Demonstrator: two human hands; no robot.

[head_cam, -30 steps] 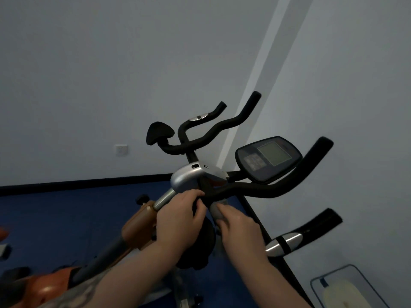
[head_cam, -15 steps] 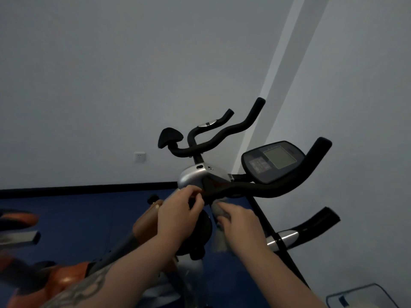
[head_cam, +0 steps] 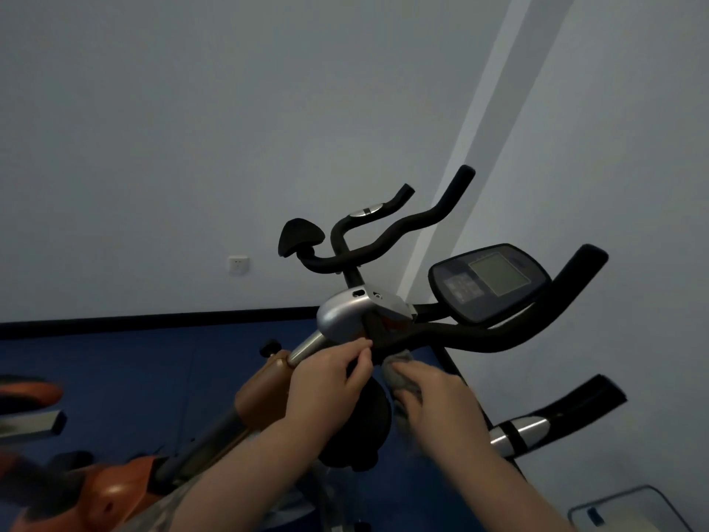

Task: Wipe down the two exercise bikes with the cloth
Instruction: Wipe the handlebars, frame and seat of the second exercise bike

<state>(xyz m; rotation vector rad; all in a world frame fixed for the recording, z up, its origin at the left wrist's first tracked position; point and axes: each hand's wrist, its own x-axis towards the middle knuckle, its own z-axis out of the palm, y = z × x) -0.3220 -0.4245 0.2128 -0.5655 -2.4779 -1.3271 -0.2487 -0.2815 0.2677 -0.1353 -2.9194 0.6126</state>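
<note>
The near exercise bike [head_cam: 345,312] stood close to the corner of the room, its silver head piece near the middle of the view and its black handlebar [head_cam: 498,339] sweeping out toward three o'clock. The left hand [head_cam: 330,374] was curled around the bar just under the silver piece, at about seven o'clock from it, thumb and fingers wrapped on the black grip where it met the chrome post [head_cam: 307,349]. The right hand [head_cam: 433,393] sat just beside it, toward three o'clock, fingers bunched over a grey cloth [head_cam: 399,372] and pressing it against the underside of the handlebar; the cloth poked out above the knuckles and was somewhat blurred. The display console [head_cam: 489,282] tilted up at two o'clock from the hands, well clear of them. Below the right hand, toward four o'clock, a lower grip with a silver sensor band [head_cam: 525,431] stuck out. Behind the head piece, toward twelve o'clock, rose the handlebars of the second bike [head_cam: 383,240], with a black pad [head_cam: 299,238] at their left end. An orange frame [head_cam: 119,489] ran down toward eight o'clock, over a blue floor [head_cam: 134,378]. A white wall socket [head_cam: 238,264] was set low in the grey wall [head_cam: 192,109] at ten o'clock, and a wire-edged bin [head_cam: 633,508] peeked in at five o'clock.
</note>
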